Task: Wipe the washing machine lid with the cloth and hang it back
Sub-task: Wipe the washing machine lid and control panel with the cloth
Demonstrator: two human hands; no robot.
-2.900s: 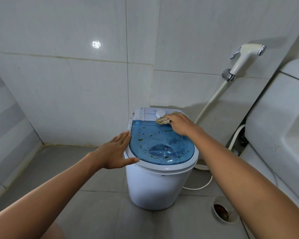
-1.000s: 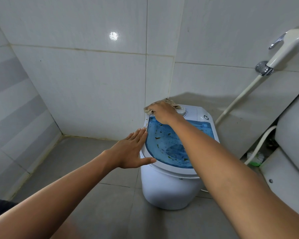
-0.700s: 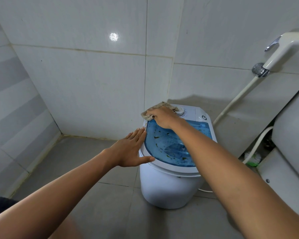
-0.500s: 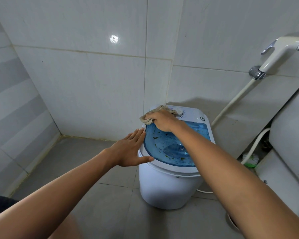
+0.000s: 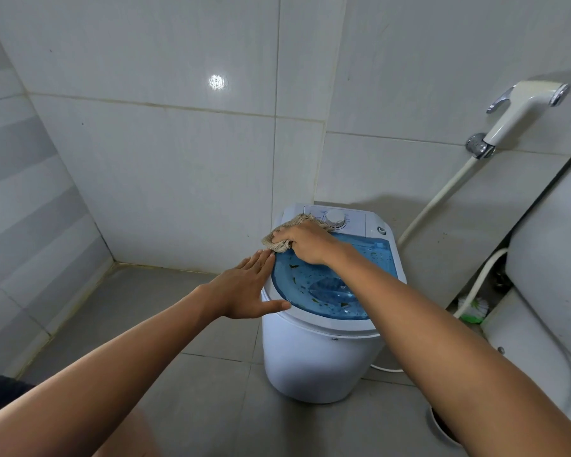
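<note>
The right hand (image 5: pixel 305 241) presses down on a crumpled beige terry cloth (image 5: pixel 279 241), its grip curled shut around the fabric, with fingers bunching the near-left part of the cloth and the rest spreading out behind the knuckles. The cloth lies on the far-left corner of the translucent blue plastic lid (image 5: pixel 330 288) of the small white round washing machine (image 5: pixel 317 361), overlapping both the blue lid and the white control panel behind it. Just right of the cloth on that panel sits a white round dial (image 5: pixel 335 218), and further right a small round button (image 5: pixel 381 230).

The left hand (image 5: pixel 244 291) rests flat against the left side of the washing machine's rim, its grip fully open and holding nothing, fingers straight and together pointing toward the cloth, thumb lying along the white rim at the near-left edge of the lid. The fingertips are close to the cloth; I cannot tell whether they touch it.

The blue lid carries dark scattered specks and bits. The washing machine stands on a grey tiled floor (image 5: pixel 192 390) close to a white tiled wall (image 5: pixel 178 159). To the right of the machine, a white handheld sprayer (image 5: pixel 521 110) hangs on the wall with its white hose (image 5: pixel 439 199) running down behind the machine.
</note>
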